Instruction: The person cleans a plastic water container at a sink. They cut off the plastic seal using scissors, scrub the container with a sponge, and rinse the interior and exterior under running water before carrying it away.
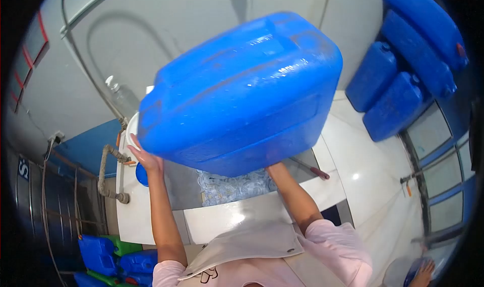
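Note:
A large blue plastic jerrycan (242,95) is held up, tilted, over a sink counter (217,224). My left hand (146,157) grips its lower left end, with the fingers partly hidden behind the can. Under the right part of the can is my right hand (275,169), its fingers mostly hidden, bearing the weight from below. Below the jerrycan, the grey basin (176,188) contains a crumpled, clear, glossy material (234,186). Part of a white round rim (132,128) shows behind the can's left end.
More blue jerrycans (393,105) are stacked at the right wall, and blue and green ones (113,257) lie lower left. A brown-handled tool (319,173), a blue round lid (142,174), a clear bottle (121,93) and pipes (103,171) surround the basin. Another person's hand (426,273) shows lower right.

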The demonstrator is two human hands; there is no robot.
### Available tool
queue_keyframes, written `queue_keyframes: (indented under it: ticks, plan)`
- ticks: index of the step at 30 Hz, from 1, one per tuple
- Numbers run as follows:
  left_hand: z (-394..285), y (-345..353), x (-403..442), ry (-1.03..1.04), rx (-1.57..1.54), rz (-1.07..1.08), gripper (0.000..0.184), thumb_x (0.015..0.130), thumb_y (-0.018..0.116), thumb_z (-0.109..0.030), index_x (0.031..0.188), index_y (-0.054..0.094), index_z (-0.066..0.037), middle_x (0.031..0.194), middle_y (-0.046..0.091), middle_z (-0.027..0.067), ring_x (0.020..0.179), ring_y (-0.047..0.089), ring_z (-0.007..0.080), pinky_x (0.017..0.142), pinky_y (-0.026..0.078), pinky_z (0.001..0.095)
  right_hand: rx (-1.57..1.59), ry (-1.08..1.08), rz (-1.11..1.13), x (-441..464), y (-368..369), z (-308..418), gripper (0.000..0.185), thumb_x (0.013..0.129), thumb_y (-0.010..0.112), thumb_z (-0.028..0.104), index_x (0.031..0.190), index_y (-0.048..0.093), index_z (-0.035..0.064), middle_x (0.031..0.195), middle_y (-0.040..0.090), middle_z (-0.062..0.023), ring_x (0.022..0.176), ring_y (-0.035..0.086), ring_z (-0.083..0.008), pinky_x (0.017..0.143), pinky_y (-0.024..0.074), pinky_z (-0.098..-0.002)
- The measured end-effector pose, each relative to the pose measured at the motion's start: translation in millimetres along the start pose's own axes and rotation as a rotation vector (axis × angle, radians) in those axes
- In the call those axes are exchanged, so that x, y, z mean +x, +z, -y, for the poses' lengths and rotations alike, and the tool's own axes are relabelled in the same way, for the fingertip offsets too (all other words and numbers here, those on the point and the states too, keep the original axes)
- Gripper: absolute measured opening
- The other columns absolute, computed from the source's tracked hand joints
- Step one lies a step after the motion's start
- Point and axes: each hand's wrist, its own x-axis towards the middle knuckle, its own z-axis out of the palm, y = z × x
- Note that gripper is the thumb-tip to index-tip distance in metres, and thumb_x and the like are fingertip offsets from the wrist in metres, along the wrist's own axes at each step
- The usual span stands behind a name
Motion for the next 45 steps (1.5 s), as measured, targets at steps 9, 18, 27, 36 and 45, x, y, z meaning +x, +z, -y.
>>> queue_keyframes:
  ticks: [9,18,27,36,45]
  plan:
    - [39.3,-57.3,-39.6,-0.129,0.982,-0.303,0.051,0.083,0.057,-0.027,0.127,0.043,-0.004,0.124,0.048,0.0181,0.117,0.043,0.0317,0.1,0.034,0.0407,-0.1,-0.086,-0.068,-11.4,-15.6,49.7,0.038,0.091,0.045,0.036,0.112,0.056,0.0059,0.119,0.054,-0.0124,0.105,0.053,-0.0245,0.09,0.0437,-0.0366]
    - [-36.1,-53.9,-54.5,0.004,2.228,-0.227,0.075,0.073,0.061,-0.05,0.13,0.04,-0.004,0.134,0.034,0.0279,0.128,0.024,0.0465,0.101,0.018,0.0595,-0.643,-0.207,-0.174,-13.3,-28.6,144.6,0.039,0.09,0.048,0.037,0.109,0.06,0.0054,0.119,0.056,-0.0129,0.104,0.054,-0.0245,0.089,0.0444,-0.0365]
    - [-34.1,-46.0,-31.6,-0.509,2.267,-0.377,0.102,0.063,0.059,-0.071,0.141,0.025,-0.014,0.143,0.018,0.0277,0.131,0.012,0.0492,0.099,0.013,0.0668,-1.937,-0.965,-0.323,-17.2,24.4,78.3,0.033,0.078,0.062,0.02,0.108,0.063,0.0074,0.134,0.044,-0.0175,0.125,0.039,-0.0379,0.099,0.034,-0.0441]
    - [-47.4,-53.4,-30.6,-0.49,2.2,-0.359,0.095,0.064,0.066,-0.058,0.141,0.024,-0.022,0.136,0.03,0.0244,0.124,0.03,0.0452,0.097,0.026,0.06,-2.142,-0.473,-0.11,-69.2,-13.1,84.4,0.055,0.068,0.066,0.01,0.12,0.054,0.0052,0.144,0.027,-0.0158,0.135,0.015,-0.0405,0.106,0.0148,-0.0568]
    - [-28.8,77.6,-20.6,-0.2,1.096,-0.078,0.091,0.078,0.061,-0.042,0.145,0.007,-0.013,0.138,0.027,0.0228,0.123,0.035,0.0305,0.102,0.029,0.0406,-1.902,-0.074,0.377,-8.7,40.0,136.1,0.036,0.077,0.051,0.015,0.107,0.06,-0.0022,0.1,0.06,-0.0255,0.096,0.058,-0.0309,0.089,0.0434,-0.0404]
